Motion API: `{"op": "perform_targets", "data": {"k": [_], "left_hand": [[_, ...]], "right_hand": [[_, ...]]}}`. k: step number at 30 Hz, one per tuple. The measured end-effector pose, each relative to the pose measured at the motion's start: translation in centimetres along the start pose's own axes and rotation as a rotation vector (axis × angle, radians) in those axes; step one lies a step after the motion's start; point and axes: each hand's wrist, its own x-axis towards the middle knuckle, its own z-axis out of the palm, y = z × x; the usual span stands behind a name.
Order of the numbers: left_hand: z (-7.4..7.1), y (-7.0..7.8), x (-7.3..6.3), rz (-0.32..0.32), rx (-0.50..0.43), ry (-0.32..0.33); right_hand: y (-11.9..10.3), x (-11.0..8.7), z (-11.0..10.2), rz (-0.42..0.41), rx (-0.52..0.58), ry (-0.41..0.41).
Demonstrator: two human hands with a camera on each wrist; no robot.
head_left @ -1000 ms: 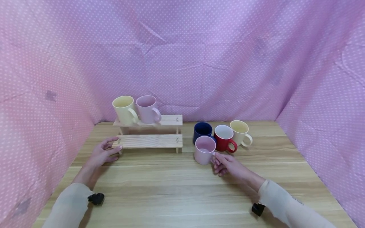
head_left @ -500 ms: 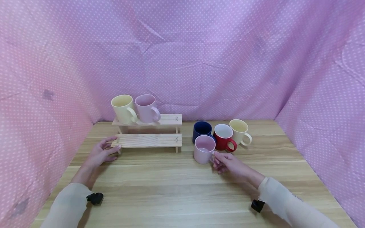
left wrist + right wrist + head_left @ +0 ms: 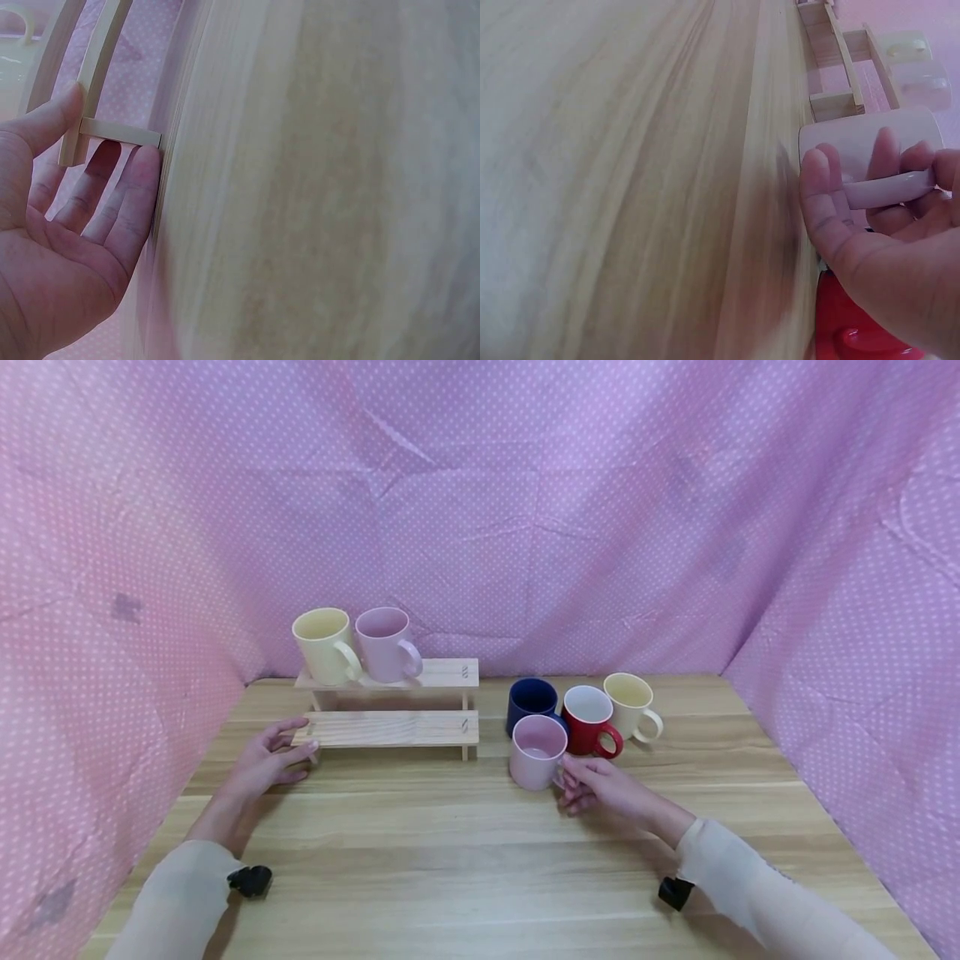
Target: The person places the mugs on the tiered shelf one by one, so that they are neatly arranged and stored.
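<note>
Counter (image 3: 480, 877): carries the rack (image 3: 420, 731) on the left and, apart from it, the pink mug (image 3: 536, 768) on the right.
Rack: long axis runs side to side; its right end is nearer the pink mug, which sits slightly closer to the person.
Top step (image 3: 448, 673): holds the upper yellow mug (image 3: 326, 652) and upper pink mug (image 3: 384, 652) side by side, toward its left end.
Left hand (image 3: 262, 764): grips the rack's left end, thumb at the front; the farther hand from the pink mug.
Right hand (image 3: 607, 789): pinches the handle (image 3: 889, 191) of the pink mug, so by far the nearer.
Pink mug: upright, seemingly resting on the counter, just left of the right hand.
Neighbours: blue mug (image 3: 531, 695) just behind, red mug (image 3: 581, 735) behind and right, far yellow mug (image 3: 628, 706) beyond; contact unclear.
Handle: points right, away from the rack.
</note>
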Motion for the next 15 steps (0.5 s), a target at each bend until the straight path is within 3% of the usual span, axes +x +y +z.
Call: {"op": "perform_targets", "data": {"k": [15], "left_hand": [[0.0,0.0,0.0,0.010,-0.006,0.003]], "right_hand": [[-1.8,-0.4,0.5,-0.041,-0.050,0.025]]}}
